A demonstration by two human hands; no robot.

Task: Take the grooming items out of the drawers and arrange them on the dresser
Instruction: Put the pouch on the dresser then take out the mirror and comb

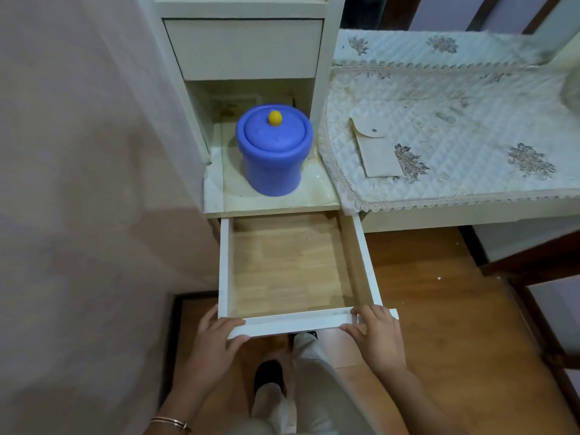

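Fingers: left hand (216,339) and right hand (375,334) curl over the drawer front (292,323), one per corner, so it slides evenly.
Drawer (282,265): pulled fully out; its wooden floor shows no grooming items.
Blue jar (274,149): lidded, upright on the dresser shelf (314,196), beside the quilted cover (455,120).
Upper drawer (244,47): closed, probably next to check.

A lidded jar (274,149) stands on the desk (314,196) at frame centre; the pulled-out drawer (224,262) lies below it, an envelope (375,149) to its right.
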